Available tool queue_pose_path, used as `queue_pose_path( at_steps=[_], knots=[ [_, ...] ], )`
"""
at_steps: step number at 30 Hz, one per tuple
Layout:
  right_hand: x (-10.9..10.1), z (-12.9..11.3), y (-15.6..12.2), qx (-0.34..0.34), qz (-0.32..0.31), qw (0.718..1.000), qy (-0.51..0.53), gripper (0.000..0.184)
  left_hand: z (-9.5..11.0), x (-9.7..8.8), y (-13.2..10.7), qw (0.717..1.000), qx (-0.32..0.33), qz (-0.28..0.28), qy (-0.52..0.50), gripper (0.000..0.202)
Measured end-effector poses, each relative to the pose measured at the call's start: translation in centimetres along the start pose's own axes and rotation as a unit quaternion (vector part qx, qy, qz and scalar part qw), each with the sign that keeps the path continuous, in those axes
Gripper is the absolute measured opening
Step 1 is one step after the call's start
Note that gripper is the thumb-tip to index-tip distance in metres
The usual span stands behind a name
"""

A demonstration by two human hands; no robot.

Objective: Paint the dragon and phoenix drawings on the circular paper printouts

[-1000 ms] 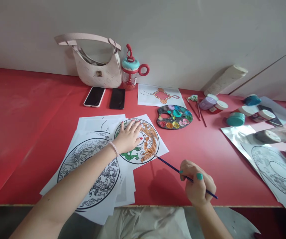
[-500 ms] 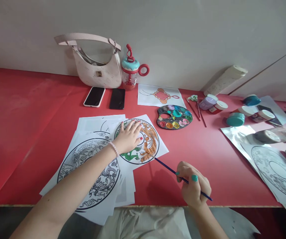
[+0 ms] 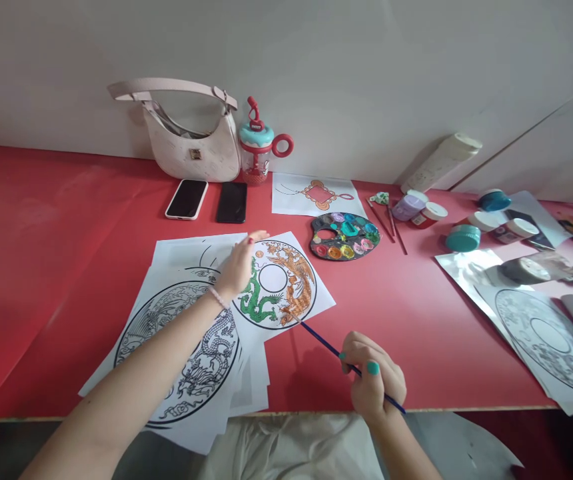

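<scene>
My right hand (image 3: 376, 377) grips a blue-handled paintbrush (image 3: 324, 343). The brush tip meets the lower part of the orange phoenix on a round colouring sheet (image 3: 272, 278). A green dragon fills the left side of that ring, and the centre circle is white. My left hand (image 3: 240, 265) is tilted on its edge at the sheet's left side, fingers stretched out, holding nothing. Under my left forearm lies a larger uncoloured dragon-and-phoenix sheet (image 3: 166, 320) on other papers. A paint palette (image 3: 319, 252) with several colours sits to the right of the sheet.
Behind are a pale handbag (image 3: 191, 157), a lidded cup (image 3: 256, 157), two phones (image 3: 186, 199) and a knot drawing (image 3: 281, 200). To the right stand several paint jars (image 3: 463, 238), loose brushes (image 3: 381, 220) and another ring sheet (image 3: 511, 353). The red table's (image 3: 416, 407) front edge is near me.
My left hand has lifted from lying flat on the ring drawing and rolled onto its edge towards the left, uncovering the centre circle and dragon. The paintbrush tip stays on the phoenix.
</scene>
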State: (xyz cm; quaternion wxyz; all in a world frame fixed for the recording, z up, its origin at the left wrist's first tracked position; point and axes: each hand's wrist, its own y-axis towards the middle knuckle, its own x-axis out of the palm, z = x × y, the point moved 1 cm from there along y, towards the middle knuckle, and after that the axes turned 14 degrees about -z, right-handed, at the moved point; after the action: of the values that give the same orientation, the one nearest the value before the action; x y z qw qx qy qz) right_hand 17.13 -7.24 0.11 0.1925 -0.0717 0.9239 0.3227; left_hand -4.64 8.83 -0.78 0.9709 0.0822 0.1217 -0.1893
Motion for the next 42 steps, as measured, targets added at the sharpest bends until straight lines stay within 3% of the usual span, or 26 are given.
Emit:
queue_pose_path(
  at_steps=[1, 2, 7, 14, 23, 32, 37, 42],
  knots=[
    [0.0, 0.0, 0.0, -0.002, -0.001, 1.0, -0.002, 0.031, -0.3, -0.5, 0.3, 0.991, 0.016, 0.071, -0.115, 0.045],
    [0.0, -0.1, 0.0, -0.003, -0.004, 1.0, -0.005, 0.031, -0.8, -1.0, 0.6, 0.964, 0.009, 0.128, -0.233, 0.04],
    [0.1, -0.4, 0.2, -0.009, -0.011, 0.999, -0.029, 0.03, -2.4, -3.1, 1.8, 0.913, -0.042, 0.175, -0.366, 0.042],
    [0.2, -0.5, 0.1, -0.008, -0.019, 0.999, -0.045, 0.031, -1.9, -2.9, 1.7, 0.903, -0.028, 0.153, -0.402, 0.044],
    [0.0, -0.4, 0.2, 0.023, 0.023, 0.997, -0.071, 0.033, -1.4, -2.0, 1.4, 0.927, -0.052, 0.018, -0.371, 0.043],
    [0.8, -0.5, 0.0, 0.007, 0.006, 1.0, -0.028, 0.034, -1.5, -1.7, 1.5, 0.936, -0.054, 0.012, -0.347, 0.039],
    [1.0, -0.3, 0.4, 0.012, 0.032, 0.998, -0.045, 0.032, -1.4, -1.7, 1.5, 0.937, -0.061, 0.013, -0.345, 0.039],
    [1.2, -0.3, 0.8, -0.006, 0.02, 0.998, -0.061, 0.032, -1.3, -1.7, 1.5, 0.936, -0.061, 0.011, -0.345, 0.039]
  ],
)
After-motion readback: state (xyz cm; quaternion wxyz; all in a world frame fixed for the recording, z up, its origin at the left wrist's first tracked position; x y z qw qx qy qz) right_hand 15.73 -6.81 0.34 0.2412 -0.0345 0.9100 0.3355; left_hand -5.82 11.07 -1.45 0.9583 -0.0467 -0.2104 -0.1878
